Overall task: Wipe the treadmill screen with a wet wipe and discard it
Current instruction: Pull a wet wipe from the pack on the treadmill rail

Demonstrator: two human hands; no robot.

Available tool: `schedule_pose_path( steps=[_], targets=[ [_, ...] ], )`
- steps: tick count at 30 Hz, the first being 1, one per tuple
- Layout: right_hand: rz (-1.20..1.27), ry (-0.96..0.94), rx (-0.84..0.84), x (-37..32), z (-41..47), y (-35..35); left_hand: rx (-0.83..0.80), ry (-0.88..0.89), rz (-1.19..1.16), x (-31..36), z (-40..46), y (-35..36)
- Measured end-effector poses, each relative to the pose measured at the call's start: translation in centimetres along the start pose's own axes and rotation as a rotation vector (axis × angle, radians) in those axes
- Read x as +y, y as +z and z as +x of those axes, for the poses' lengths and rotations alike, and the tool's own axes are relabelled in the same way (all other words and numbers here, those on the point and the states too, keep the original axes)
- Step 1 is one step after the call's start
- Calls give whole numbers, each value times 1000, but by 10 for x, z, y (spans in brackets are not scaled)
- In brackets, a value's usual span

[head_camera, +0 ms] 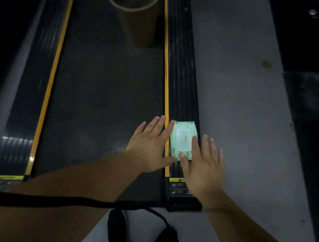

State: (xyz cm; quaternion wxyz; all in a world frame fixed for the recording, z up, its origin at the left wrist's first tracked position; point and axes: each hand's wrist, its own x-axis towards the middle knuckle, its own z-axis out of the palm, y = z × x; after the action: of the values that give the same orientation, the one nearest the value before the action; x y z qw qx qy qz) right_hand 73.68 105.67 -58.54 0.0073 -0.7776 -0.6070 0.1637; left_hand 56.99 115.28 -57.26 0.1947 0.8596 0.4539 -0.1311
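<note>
A pale green wet wipe pack [181, 138] with a white flap and red mark lies flat on the treadmill's right side rail [181, 78], near its rear end. My left hand [150, 146] is spread open just left of the pack, over the yellow strip, fingertips beside its edge. My right hand [202, 164] hovers with fingers apart at the pack's right side, thumb and forefinger touching its near corner. Neither hand holds anything. The treadmill screen is out of view.
A tall beige bin [135, 8] stands on the dark belt [101, 92] farther ahead. Grey floor [240, 91] runs along the right. A black strap and cable [61, 201] cross near my arms, above dark footwear [116, 233].
</note>
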Motion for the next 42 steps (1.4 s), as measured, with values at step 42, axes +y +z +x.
schedule_pose_path(
  steps=[42],
  targets=[
    [187, 19, 130, 51, 143, 148, -101, 71, -6, -42, 164, 153]
  ],
)
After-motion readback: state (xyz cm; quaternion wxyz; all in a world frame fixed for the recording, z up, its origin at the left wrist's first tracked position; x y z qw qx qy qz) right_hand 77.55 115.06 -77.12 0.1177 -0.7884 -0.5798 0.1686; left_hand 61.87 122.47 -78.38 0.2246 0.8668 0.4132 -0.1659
